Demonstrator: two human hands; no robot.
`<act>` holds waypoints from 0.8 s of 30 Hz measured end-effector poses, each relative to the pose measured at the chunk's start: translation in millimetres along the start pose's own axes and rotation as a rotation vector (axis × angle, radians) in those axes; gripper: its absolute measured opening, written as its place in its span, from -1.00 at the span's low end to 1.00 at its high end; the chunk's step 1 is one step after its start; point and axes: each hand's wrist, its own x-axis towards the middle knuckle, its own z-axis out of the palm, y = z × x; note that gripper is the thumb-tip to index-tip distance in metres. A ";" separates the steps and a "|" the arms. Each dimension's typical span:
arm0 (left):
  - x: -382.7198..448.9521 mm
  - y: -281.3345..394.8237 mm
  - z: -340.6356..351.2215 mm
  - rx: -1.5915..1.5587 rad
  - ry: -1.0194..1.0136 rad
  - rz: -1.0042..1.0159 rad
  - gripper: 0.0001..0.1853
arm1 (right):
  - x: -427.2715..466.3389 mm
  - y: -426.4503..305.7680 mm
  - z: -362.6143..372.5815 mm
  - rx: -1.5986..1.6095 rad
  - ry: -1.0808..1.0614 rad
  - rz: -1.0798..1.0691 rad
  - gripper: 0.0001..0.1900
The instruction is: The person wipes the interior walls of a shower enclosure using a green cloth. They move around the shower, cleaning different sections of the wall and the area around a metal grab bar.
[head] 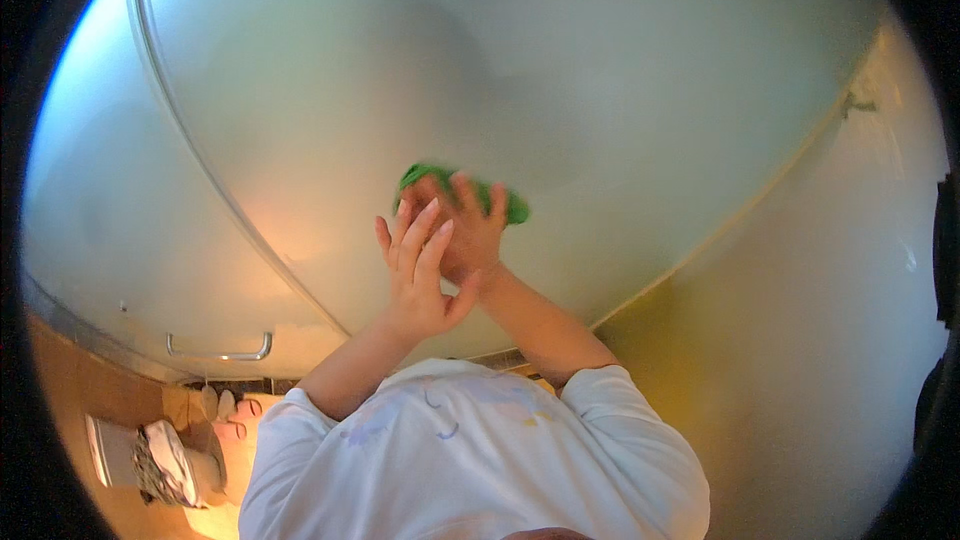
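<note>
A frosted glass panel [637, 127] fills the view before me. My right hand [469, 229] presses a green cloth [517, 208] flat against the glass, its fingers spread over the cloth. Nearer to me, my left hand [420, 277] is raised with its fingers apart and nothing in it; it overlaps part of my right hand in the view. Whether the two hands touch, I cannot tell. The right hand and the cloth are slightly blurred.
A metal door handle [225, 355] sits on the glass at the lower left, beyond a vertical seam [225, 195]. A pale wall [810, 300] meets the panel at the right. Slippers [232, 420] and a bin with a liner [176, 461] stand on the floor at the lower left.
</note>
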 end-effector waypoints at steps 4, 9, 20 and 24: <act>-4.6 20.1 8.5 0.177 -0.119 -0.037 -0.21 | 0.0 61.8 -12.4 -0.053 -0.034 -0.285 -0.42; -3.3 25.3 7.6 0.282 -0.194 -0.145 -0.17 | 38.9 137.9 -46.1 0.009 0.217 0.129 -0.33; -26.9 -12.7 54.1 0.627 -0.271 -0.150 -0.11 | 77.6 63.2 -45.3 0.097 0.063 -0.371 -0.33; -35.1 -18.5 53.2 0.648 -0.283 -0.158 -0.07 | 127.0 89.1 -78.2 -0.070 0.109 -0.262 -0.33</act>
